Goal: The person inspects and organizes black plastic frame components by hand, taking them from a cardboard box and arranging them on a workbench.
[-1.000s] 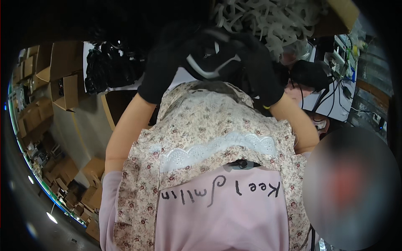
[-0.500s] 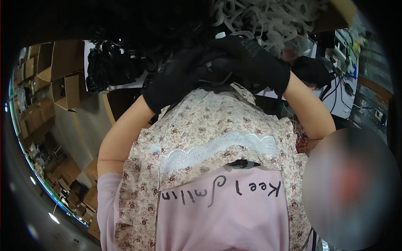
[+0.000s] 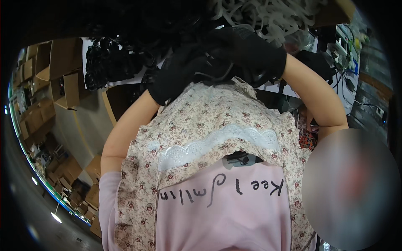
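Note:
Both hands wear black gloves and meet over the near edge of the work table, just beyond my apron. Between them is a black curved piece (image 3: 215, 74) with a thin, pale, shiny edge; its exact kind is too dark to make out. My left hand (image 3: 176, 75) is closed on its left side. From above and the right, my right hand (image 3: 251, 52) grips the same piece, with its fingers bent over it. Black fingers against black material hide most of the fingertips. A heap of black plastic-looking parts (image 3: 111, 62) lies to the left of my left hand.
Whitish translucent curved strips (image 3: 268, 19) pile up beyond my right hand. Dark material fills the far side. Cables (image 3: 347, 81) and small equipment sit at the table's right end. Cardboard boxes (image 3: 65, 58) stand on the left, and another person's hand (image 3: 309, 119) shows beside my right forearm.
My right hand has shifted slightly nearer and its forearm has swung a little to the right. Both hands stay on the black piece, whose pale edge has changed angle.

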A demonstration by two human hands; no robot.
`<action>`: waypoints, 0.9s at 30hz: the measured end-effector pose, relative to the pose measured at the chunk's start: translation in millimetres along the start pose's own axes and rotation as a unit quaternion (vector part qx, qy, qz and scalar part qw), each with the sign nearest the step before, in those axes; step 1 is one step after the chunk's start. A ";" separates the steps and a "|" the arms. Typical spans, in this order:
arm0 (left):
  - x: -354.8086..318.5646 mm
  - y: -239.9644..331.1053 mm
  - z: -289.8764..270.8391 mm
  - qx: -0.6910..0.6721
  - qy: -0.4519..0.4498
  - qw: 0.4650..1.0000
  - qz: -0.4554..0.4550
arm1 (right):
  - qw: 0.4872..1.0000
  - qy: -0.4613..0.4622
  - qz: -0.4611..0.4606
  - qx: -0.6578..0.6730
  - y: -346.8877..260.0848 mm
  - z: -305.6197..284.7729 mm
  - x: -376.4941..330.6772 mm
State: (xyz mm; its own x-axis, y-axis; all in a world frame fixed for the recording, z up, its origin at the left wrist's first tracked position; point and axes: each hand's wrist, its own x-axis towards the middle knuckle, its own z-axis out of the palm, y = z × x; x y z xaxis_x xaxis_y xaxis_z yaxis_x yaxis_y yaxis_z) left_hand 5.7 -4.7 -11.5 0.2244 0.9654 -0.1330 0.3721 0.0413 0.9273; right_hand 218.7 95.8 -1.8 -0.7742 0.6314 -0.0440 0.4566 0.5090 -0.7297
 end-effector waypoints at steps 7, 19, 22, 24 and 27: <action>4.3 -15.2 7.2 -0.001 0.042 0.999 0.025 | 0.999 0.031 -0.013 -0.007 10.1 14.0 1.3; 30.4 -18.2 3.7 -0.029 0.069 0.997 0.002 | 0.991 0.094 0.032 0.085 29.8 10.3 21.7; 22.5 6.7 -5.6 -0.160 0.126 0.975 -0.095 | 0.963 0.232 -0.029 0.133 11.5 -3.7 16.0; 15.3 23.0 -9.5 -0.142 0.150 0.978 0.034 | 0.905 0.160 0.176 0.352 4.4 -2.7 -8.1; 9.9 34.5 -19.0 -0.196 0.093 0.974 -0.060 | 0.867 0.138 0.185 0.442 -18.3 7.4 -35.5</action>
State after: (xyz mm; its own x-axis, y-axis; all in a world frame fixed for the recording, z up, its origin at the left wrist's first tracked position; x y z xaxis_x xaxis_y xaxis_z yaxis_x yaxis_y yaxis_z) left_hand 3.6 11.1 25.8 0.0201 0.9761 -0.2165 0.0048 0.2164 0.9763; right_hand 234.5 59.7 8.1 -0.4555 0.8340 -0.3113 0.0426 -0.3289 -0.9434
